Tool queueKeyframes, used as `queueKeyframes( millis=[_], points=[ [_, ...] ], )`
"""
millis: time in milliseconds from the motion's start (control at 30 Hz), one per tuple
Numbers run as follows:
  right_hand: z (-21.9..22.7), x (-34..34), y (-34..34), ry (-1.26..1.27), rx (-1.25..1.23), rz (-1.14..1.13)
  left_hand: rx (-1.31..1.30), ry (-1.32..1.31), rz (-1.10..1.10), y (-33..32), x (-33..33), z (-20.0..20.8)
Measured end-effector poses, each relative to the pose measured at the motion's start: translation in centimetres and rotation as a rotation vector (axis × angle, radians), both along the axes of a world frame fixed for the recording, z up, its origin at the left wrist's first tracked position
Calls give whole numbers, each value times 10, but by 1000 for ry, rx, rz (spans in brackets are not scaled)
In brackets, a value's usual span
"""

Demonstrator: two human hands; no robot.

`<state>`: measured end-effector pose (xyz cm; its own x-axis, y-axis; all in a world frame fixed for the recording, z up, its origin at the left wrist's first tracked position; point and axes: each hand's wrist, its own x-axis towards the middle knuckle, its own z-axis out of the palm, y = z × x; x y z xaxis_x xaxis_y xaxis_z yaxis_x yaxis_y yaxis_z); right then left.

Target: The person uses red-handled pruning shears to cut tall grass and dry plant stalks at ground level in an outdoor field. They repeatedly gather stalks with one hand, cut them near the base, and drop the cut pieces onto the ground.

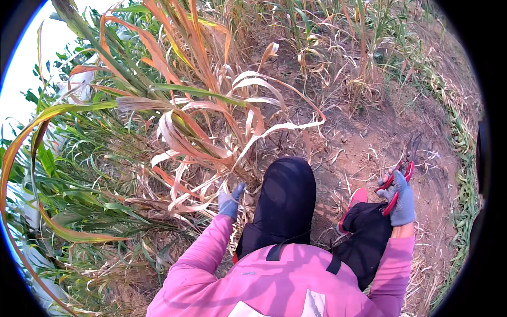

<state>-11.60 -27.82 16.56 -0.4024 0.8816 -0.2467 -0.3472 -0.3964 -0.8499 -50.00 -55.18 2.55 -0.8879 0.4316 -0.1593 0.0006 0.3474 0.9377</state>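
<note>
Low beside the clump of tall stalks [211,74], we have our left hand [229,204] in among the dry leaves [177,134], grey glove on, thumb standing apart from the fingers; a pale leaf crosses in front, so we cannot tell whether anything is pinched there. Over to our right, well apart from the stalks, our right hand [403,202] is wrapped around the pruning shears [407,158], fingers curled at the red handles, metal tips pointing away from us over bare soil [338,153]. And look at that clump: orange and straw-coloured ribbons curling every way, a few green ones among them, while a yellowing leaf [63,108] arches far out on the left! Between our hands rises a knee in black trousers [285,193], with a pink shoe [357,199] just left of our right hand. Beyond, green plants [79,179] crowd our left, and a leafy green band [455,132] runs down the far right.
</note>
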Motion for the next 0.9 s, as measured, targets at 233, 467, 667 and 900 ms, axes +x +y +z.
queueKeyframes(
  millis=[233,467,667,900],
  points=[
    [7,13,0,-13,66,-49,-241,62,-355,9,4,-9],
    [11,62,15,249,252,-299,-204,-382,-772,29,7,-31],
    [-48,234,-46,521,73,-983,-218,-594,-754,152,65,-3],
    [-109,297,-154,282,-60,-1294,-213,-657,-799,204,80,14]
  ],
)
